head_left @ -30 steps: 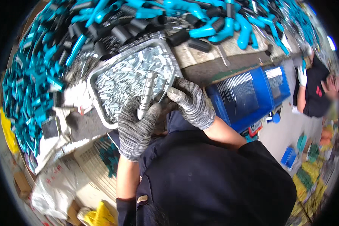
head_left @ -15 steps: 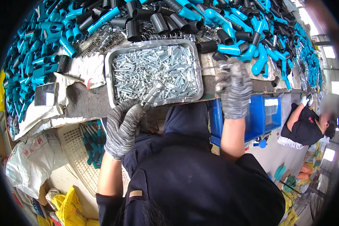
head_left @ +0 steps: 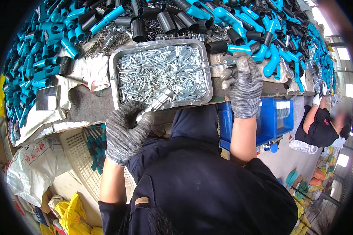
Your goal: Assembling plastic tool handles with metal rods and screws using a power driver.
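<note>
My left hand [head_left: 127, 132], in a grey knitted glove, is closed on a silver metal fitting [head_left: 161, 101] at the near rim of a metal tray [head_left: 209, 84]. The fitting points up and to the right over loose silver pins and small metal pieces [head_left: 176, 64] in the tray. Right of the tray my gloved right hand [head_left: 245, 84] is raised. Between its fingers it pinches a thin metal rod [head_left: 204, 69] with a thicker cylindrical end, the rod's tip reaching left over the pins. Rod and fitting are apart.
Teal and black tool housings [head_left: 227, 19] are heaped along the back of the bench, with coil springs [head_left: 106, 39] before them. A phone [head_left: 47, 98] lies at the left on a cloth. Blue bins [head_left: 267, 121] stand below the bench; a co-worker [head_left: 319, 125] sits at the far right.
The rod, a blur before, now shows plainly, extending left over the tray from my right hand. My left hand has shifted slightly, and the fitting leans further right.
</note>
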